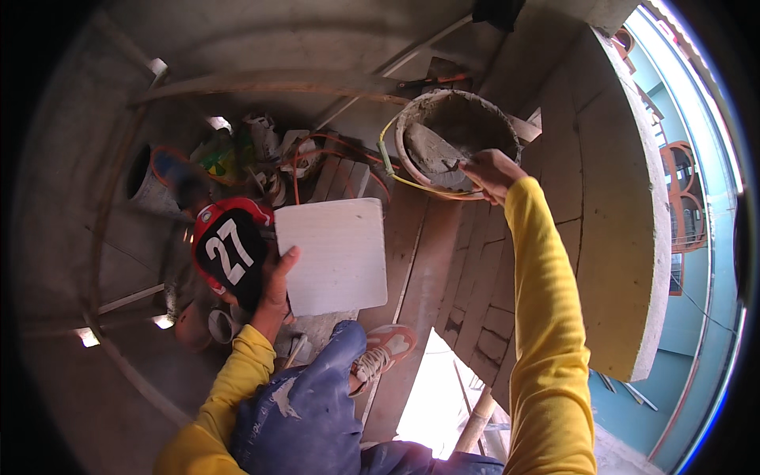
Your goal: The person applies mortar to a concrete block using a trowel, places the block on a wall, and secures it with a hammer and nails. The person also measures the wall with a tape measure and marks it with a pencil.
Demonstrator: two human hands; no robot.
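Head view: in the left hand point(273, 291), gripping a white rectangular board point(332, 257) by its lower left edge, with the thumb over its face. In the right hand point(492, 174), clenched at the near rim of a round bucket point(402, 142), holding a trowel point(431, 150), with its blade slanting inside by grey mortar point(469, 115). At the bucket's left, a yellow handle point(385, 158). Below, wooden planks point(431, 245). Beyond the board, to its left, a co-worker point(233, 245) in black and red.
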